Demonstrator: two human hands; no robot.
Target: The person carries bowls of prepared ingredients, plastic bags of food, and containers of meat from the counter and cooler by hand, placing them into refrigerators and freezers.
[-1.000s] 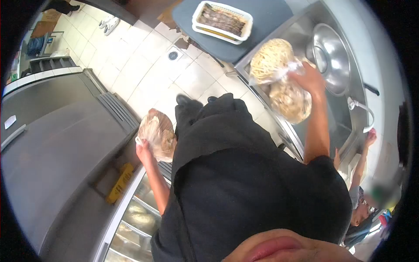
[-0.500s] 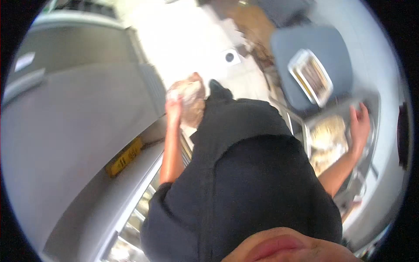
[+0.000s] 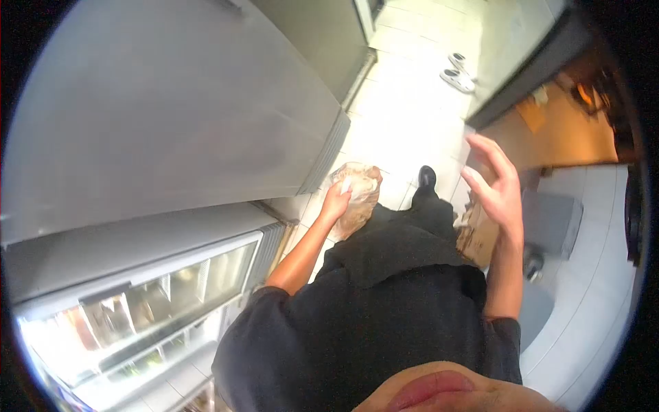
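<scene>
My left hand (image 3: 336,202) is closed on the top of a clear plastic bag (image 3: 358,211) with pale brown contents that I cannot identify. The bag hangs over the tiled floor beside my legs. Out to the right, my right hand (image 3: 495,184) is raised and holds nothing, its fingers curved and apart from the thumb. A brown cardboard box (image 3: 477,237) lies below and behind that hand.
On the left stand a large grey cabinet (image 3: 158,123) and a lit glass-doored display fridge (image 3: 161,299). White shoes (image 3: 458,79) lie on the tiled floor (image 3: 405,89) ahead. A dark-framed opening (image 3: 576,117) and a grey box (image 3: 549,221) are on the right.
My body has turned and moved along the floor, carrying the bag in my left hand. My right hand has come away from the metal tray of bagged food and is now raised.
</scene>
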